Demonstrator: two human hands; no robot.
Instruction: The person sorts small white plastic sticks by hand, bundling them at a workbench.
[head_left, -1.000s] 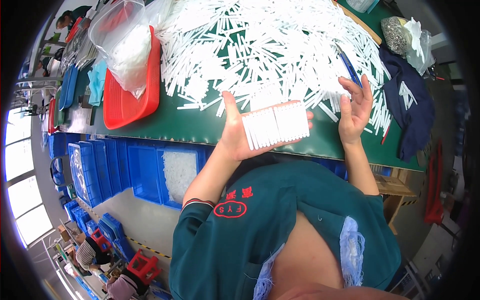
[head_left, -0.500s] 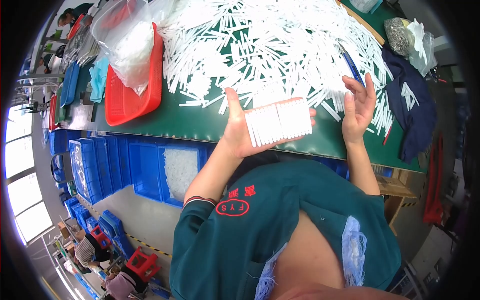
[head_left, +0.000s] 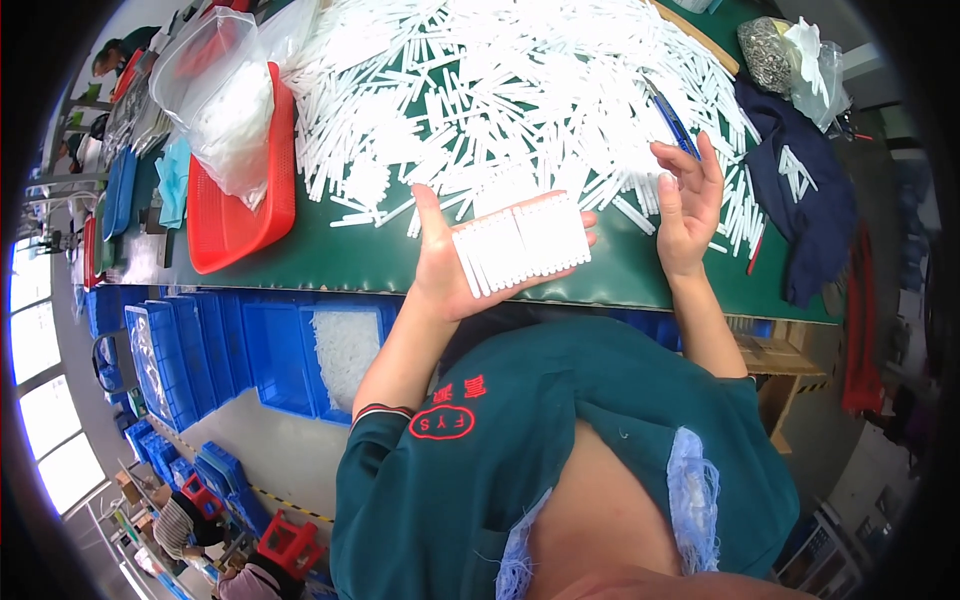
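Observation:
A row of short white sticks (head_left: 525, 242), laid side by side, rests across the upturned palm and fingers of my left hand (head_left: 438, 268). Its thumb stands out away from the row. To the right, my right hand (head_left: 688, 222) is raised near the table's front edge, fingers loosely bent and apart, with nothing visible in it. Beyond both hands spreads a big heap of loose white sticks (head_left: 545, 110). A blue pen-like tool (head_left: 672, 120) lies on the heap just past my right fingers.
On the green table (head_left: 625, 288), a red basket (head_left: 238, 238) with a clear plastic bag (head_left: 240, 135) stands at left. Navy cloth (head_left: 815, 225) hangs over the right end, near a bag of grey pieces (head_left: 764, 55). Blue crates (head_left: 278, 350) sit below the edge. People work at lower left.
The whole view has shifted, so table and hands appear farther left. My hands keep nearly the same pose, and the sticks still lie on my left palm.

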